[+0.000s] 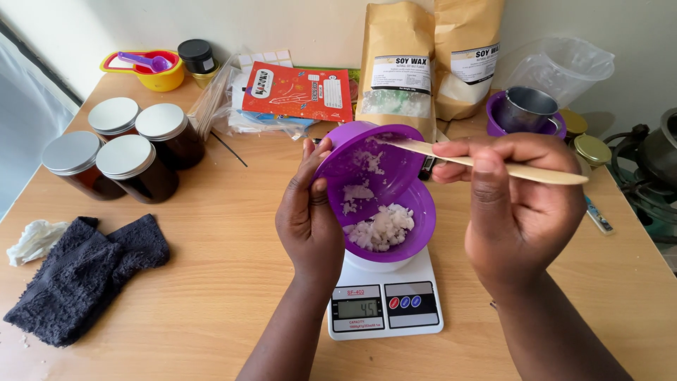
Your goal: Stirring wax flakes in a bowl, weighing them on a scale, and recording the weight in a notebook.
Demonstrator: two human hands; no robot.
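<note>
At the centre of the frame my left hand (308, 224) grips the rim of a purple bowl (367, 166) and holds it tilted steeply over a second purple bowl (416, 233) that sits on a white kitchen scale (384, 300) on the tabletop (211, 282). My right hand (518, 204) is closed around a flat wooden stick (486, 162), whose tip reaches into the tilted bowl. White wax flakes (384, 227) lie heaped in the lower bowl, and a few flakes still cling to the inside of the tilted one.

To do this well, I judge the tilted rim should stay over the lower bowl so nothing falls onto the scale plate. I would draw the stick downward along the wall in short strokes, not flick it, since the flakes look light and could scatter. The lower bowl should not be pressed, or the reading on the display will be false.

At the upper left stand four amber jars (123, 152) with silver lids; a dark cloth (84, 271) lies at lower left, and two brown paper pouches (423, 63) stand at the top.
</note>
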